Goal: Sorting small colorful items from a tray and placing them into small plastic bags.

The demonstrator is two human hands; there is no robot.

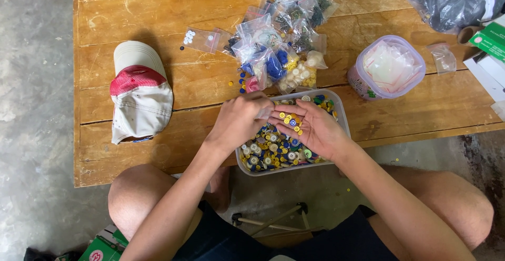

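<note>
A clear plastic tray full of mixed coloured buttons stands at the near edge of the wooden table. My right hand is cupped palm up over the tray and holds several yellow and blue buttons. My left hand hovers beside it with fingers pinched on a small clear bag at the right palm. Behind the tray lies a pile of small zip bags filled with sorted buttons.
A white and red cap lies at the left. A round clear tub of empty bags stands at the right, with a loose bag, boxes and a dark plastic sack beyond. Stray buttons dot the table.
</note>
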